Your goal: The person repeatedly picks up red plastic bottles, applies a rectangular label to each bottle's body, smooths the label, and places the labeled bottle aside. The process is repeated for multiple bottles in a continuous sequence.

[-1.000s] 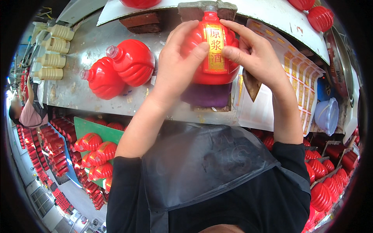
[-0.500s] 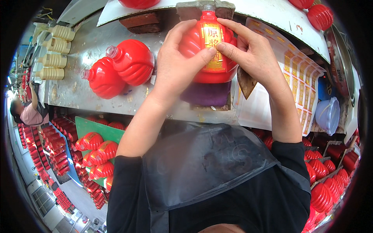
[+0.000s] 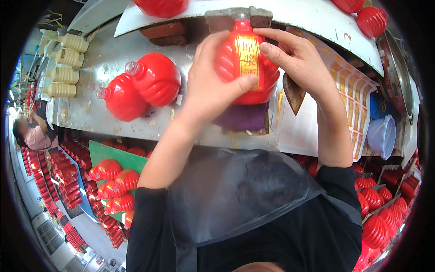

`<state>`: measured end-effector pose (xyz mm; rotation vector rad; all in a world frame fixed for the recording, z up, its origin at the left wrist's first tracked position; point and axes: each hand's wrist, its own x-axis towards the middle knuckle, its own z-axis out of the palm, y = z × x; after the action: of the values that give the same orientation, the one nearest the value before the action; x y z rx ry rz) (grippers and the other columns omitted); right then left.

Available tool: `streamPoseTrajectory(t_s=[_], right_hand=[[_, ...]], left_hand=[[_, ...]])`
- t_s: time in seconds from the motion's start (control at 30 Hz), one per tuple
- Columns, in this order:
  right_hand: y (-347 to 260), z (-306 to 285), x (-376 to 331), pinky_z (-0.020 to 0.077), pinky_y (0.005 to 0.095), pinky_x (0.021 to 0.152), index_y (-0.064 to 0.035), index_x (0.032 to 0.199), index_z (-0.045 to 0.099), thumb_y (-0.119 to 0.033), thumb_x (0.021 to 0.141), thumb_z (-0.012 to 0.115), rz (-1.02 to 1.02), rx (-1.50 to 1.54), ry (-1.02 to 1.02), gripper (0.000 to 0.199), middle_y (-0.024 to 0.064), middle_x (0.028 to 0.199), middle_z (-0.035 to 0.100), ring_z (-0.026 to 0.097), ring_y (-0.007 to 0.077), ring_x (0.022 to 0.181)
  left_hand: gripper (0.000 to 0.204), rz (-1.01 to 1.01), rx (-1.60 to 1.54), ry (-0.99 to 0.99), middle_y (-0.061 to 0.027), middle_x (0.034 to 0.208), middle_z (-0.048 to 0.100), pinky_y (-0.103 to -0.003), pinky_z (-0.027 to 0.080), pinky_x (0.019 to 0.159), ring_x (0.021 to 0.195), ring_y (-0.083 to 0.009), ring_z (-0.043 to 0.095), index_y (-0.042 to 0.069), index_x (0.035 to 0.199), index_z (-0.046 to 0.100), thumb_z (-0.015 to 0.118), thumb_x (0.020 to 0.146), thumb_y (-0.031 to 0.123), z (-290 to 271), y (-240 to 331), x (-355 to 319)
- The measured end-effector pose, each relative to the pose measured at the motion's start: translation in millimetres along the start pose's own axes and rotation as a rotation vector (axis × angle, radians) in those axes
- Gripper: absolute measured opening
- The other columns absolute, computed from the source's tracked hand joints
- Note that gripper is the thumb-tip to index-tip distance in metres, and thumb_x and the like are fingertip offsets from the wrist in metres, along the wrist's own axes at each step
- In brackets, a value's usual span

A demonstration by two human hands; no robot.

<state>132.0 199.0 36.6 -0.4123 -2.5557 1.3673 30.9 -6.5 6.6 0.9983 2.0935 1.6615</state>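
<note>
A red ribbed bottle [image 3: 222, 59] with a clear neck lies before me, a gold label [image 3: 247, 54] along its front. Its base rests by a purple cloth pad [image 3: 247, 119], its neck at a grey block [image 3: 215, 20]. My left hand [image 3: 210, 75] is curved round the bottle's left side, thumb over the label's lower end. On the other side my right hand [image 3: 301, 59] grips the shoulder with its fingertips, the thumb close to the label's right edge. Beside my right wrist is a dark pointed wooden piece [image 3: 294, 96].
Two red bottles [image 3: 157, 80] lie to the left, with several cream bottles [image 3: 68, 59] beyond. Label sheets [image 3: 346, 90] spread at the right, near a light blue bucket [image 3: 381, 136]. A white shelf [image 3: 299, 11] crosses the back. Another person [image 3: 38, 131] works at far left.
My right thumb has lifted off the label's middle toward its right edge. My left thumb has slid lower, uncovering more of the label. The bottle stays in place.
</note>
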Motion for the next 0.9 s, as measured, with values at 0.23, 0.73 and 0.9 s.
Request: streamPoseTrajectory(t_s=[0.23,0.73,0.9], right_hand=[[-10.3,3.1,-1.8,0.0521,0.0330,0.067,-0.0115,0.124,0.078,-0.020,0.090,0.076,-0.240,-0.048,0.021,0.036,0.0081,0.083,0.063,0.064,0.0185,0.072],[-30.1,-21.1,17.6,0.0505,0.0211,0.077,-0.0009,0.142,0.063,-0.036,0.107,0.058,0.167,0.243,0.009,0.050,-0.0033,0.096,0.063,0.059,0.0053,0.087],[-33.2,-15.1,7.8,0.0601,0.0288,0.089,-0.0029,0.128,0.069,0.000,0.094,0.069,-0.245,0.186,-0.037,0.034,0.0062,0.110,0.074,0.071,0.0123,0.104]], left_hand=[[0.094,0.027,0.097,-0.010,-0.0214,0.145,0.054,-0.046,0.046,0.114,0.135,-0.0388,0.055,0.001,0.145,0.049,0.094,0.068,0.032,-0.7,4.3,2.0],[0.093,0.053,0.109,-0.013,-0.0205,0.144,0.054,-0.045,0.047,0.113,0.134,-0.0380,0.056,0.002,0.144,0.050,0.094,0.067,0.030,-1.0,3.0,2.2],[0.093,0.070,0.119,-0.011,-0.0207,0.144,0.055,-0.046,0.046,0.113,0.135,-0.0384,0.055,0.002,0.144,0.051,0.094,0.067,0.032,-1.1,0.7,3.4]])
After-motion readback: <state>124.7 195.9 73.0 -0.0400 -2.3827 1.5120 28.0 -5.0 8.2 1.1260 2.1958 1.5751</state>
